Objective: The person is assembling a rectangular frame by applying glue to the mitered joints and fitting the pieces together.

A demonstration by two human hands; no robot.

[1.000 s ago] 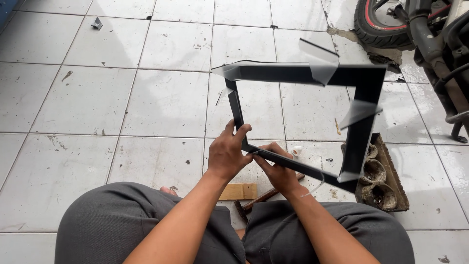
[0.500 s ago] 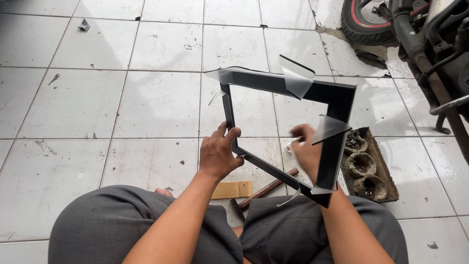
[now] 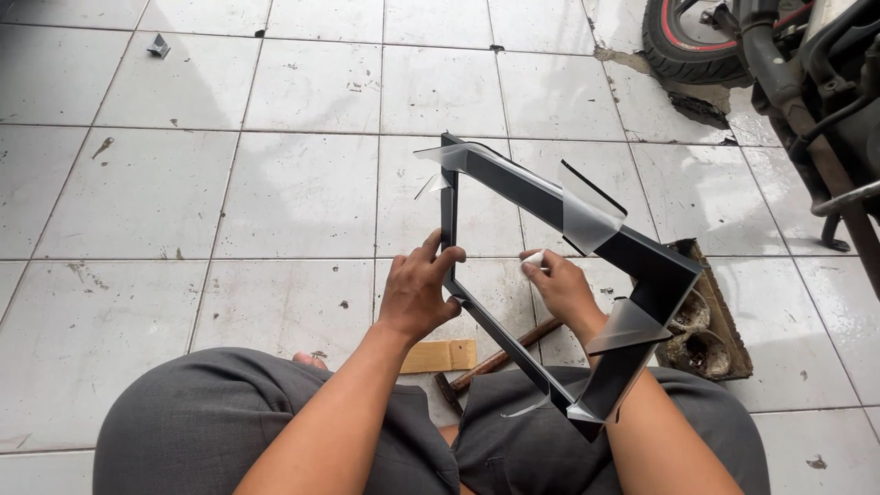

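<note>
From the head camera I see my left hand (image 3: 417, 293) gripping the left corner of a black square frame (image 3: 642, 261), its fingers wrapped around the bar with the thumb up along the vertical side. The frame is held tilted in the air above my lap, one corner pointing down toward my knees and the opposite one pointing away over the white tiled floor (image 3: 275, 183). Strips of clear tape (image 3: 587, 215) hang from its corners and upper bar. My right hand (image 3: 564, 289) sits inside the frame's opening, its fingers pinched on a small pale piece near the thumb; I cannot tell what that piece is. Below the frame, on the floor between my grey-trousered knees (image 3: 229, 422), lie a small wooden block (image 3: 440, 356) and a hammer (image 3: 500, 353). A shallow brown tray (image 3: 710, 321) rests on the tiles just right of the frame, and a motorbike wheel (image 3: 697, 41) stands at the upper right.
</note>
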